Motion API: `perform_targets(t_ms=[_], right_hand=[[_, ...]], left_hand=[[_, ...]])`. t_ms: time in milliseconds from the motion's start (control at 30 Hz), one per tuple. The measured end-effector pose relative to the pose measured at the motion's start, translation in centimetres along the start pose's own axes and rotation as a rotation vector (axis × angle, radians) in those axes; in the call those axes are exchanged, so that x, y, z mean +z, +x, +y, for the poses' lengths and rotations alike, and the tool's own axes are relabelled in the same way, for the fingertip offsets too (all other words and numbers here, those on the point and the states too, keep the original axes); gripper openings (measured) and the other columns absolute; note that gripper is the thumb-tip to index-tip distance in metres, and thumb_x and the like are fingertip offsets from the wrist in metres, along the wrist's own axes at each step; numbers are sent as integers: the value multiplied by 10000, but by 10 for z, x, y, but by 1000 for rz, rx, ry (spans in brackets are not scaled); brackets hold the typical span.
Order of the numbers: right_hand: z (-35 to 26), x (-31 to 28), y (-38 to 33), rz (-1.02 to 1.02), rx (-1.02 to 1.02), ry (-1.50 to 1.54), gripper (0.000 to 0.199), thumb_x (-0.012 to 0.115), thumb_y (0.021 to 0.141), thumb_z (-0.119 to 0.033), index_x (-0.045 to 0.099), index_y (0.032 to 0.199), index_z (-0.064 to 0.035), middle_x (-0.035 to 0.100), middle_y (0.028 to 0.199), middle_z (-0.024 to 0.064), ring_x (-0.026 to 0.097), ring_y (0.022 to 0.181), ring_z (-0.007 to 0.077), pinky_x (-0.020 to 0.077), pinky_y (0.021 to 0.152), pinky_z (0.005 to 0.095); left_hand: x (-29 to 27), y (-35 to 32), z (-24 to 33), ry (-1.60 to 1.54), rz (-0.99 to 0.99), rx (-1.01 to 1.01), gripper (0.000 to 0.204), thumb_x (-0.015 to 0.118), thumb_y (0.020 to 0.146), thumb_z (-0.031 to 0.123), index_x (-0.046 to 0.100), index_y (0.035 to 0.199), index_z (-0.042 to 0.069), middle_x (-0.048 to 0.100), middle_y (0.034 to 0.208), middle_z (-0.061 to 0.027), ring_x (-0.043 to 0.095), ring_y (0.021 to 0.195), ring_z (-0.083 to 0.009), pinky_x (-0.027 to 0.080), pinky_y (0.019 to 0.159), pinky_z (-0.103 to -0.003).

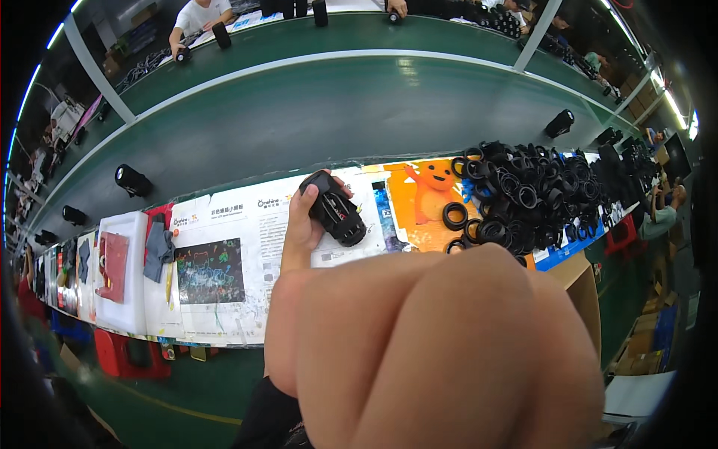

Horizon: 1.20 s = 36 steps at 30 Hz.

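My left hand (301,226) is closed round a black cylindrical housing (334,209), which looks like a portable speaker body with an open ribbed side. The thumb lies along its left side and the fingertips show at its far right edge. The housing is tilted above a white printed sheet (254,202) on the bench. Very close to the camera, my bent right arm or hand (449,337) fills the lower middle as a large blurred shape. Its fingers cannot be made out, and it covers part of the bench.
A heap of black rings (523,187) lies to the right on an orange printed sheet (426,224). Beyond the bench runs a green conveyor belt (336,97) with several black cylinders, one (133,180) at left. A white foam tray (131,299) lies left; a cardboard box (580,288) stands right.
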State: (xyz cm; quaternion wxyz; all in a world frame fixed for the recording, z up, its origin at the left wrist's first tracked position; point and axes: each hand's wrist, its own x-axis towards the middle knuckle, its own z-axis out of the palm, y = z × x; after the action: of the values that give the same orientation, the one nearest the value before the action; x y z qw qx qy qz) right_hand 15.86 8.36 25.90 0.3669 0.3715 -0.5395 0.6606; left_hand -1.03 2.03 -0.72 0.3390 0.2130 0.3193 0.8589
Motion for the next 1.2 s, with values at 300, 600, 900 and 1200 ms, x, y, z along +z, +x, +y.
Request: perform_targets(t_ms=[300,600,900,1200], right_hand=[[-4,5,-2,116,63,-22,171,685,988,-91,622,837,-42,589,797,63,587,713,195,486,683,334],[94,-104,-104,225,448,-438,246,685,1006,-67,749,1235,-2,719,1167,144,663,1021,245,538,875,339],[160,-103,-202,3,855,-657,842,809,963,-375,422,1610,2,615,1448,273,604,1354,414,470,1153,460],[159,-99,-197,12,861,-818,1015,923,832,-316,375,1639,-38,672,1361,270,709,1240,393,577,1028,422]], left_hand=[[-11,6,-1,-37,30,-33,677,784,886,302,536,1433,-10,690,1213,-190,726,1126,-385,600,1009,-522],[-3,10,-3,-146,88,-20,450,783,934,215,594,1308,54,711,1097,-154,744,992,-326,640,907,-471],[-26,3,-8,-147,239,83,449,740,921,194,557,1306,53,638,1145,-158,740,966,-329,671,853,-504],[-7,13,2,-49,394,216,325,681,993,55,634,1306,-20,658,1159,-137,734,1033,-290,651,960,-468]])
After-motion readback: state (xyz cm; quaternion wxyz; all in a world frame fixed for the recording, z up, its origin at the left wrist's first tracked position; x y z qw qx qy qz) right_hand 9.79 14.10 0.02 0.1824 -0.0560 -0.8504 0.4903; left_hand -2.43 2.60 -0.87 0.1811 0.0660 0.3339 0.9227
